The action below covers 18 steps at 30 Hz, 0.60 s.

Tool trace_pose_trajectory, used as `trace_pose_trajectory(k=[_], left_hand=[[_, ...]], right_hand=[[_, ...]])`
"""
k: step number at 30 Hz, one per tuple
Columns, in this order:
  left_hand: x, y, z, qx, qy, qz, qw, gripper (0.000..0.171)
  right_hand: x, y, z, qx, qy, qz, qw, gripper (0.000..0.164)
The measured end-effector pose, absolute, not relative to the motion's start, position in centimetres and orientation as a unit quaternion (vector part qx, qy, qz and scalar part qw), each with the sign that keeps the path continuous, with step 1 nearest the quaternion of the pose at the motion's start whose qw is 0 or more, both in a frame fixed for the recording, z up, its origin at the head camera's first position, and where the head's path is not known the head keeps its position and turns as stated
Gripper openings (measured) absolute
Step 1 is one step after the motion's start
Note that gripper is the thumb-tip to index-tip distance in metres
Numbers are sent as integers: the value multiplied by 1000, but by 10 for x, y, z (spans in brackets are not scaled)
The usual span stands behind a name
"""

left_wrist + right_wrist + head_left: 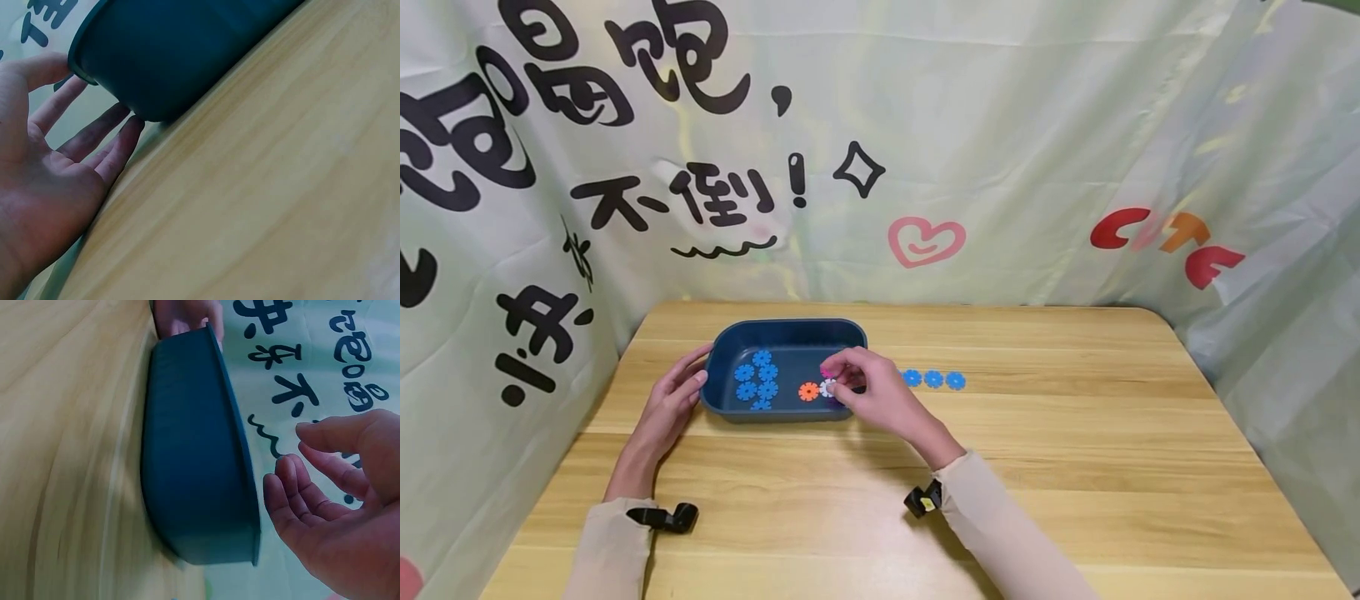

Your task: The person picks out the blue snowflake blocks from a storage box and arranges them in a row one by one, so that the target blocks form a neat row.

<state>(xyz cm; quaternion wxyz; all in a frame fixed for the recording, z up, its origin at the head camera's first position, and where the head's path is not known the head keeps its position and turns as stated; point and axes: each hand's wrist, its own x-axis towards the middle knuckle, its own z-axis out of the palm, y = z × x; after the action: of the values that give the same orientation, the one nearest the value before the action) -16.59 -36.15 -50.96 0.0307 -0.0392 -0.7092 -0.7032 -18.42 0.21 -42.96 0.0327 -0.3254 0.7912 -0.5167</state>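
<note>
My left hand [673,396] rests on the left end of a dark blue plastic tub [722,408]. In the left wrist view its thumb lies at the rim and the other fingertips touch the outer wall. Over the tub's right end hovers my right hand [880,392], fingers loosely bent, with nothing visible between them in the right wrist view. Beneath its fingertips lie an orange notched disc [808,391], a white notched disc [827,388] and a pink notched disc [826,372], partly hidden. Several blue notched discs [745,372] sit in the tub's left half.
Right of the tub, blue notched discs [933,379] form a row on the wooden table [1075,467], its left end near my right hand. A printed cloth [1000,125] hangs behind the table and along both sides.
</note>
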Motion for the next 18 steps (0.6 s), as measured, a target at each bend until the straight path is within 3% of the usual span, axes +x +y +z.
trace_pose_trajectory(k=[18], left_hand=[[-165,-362,-508,-32,-713,-700,32,52]], right_hand=[[-208,-53,-440,-324,822,-458,94,18]])
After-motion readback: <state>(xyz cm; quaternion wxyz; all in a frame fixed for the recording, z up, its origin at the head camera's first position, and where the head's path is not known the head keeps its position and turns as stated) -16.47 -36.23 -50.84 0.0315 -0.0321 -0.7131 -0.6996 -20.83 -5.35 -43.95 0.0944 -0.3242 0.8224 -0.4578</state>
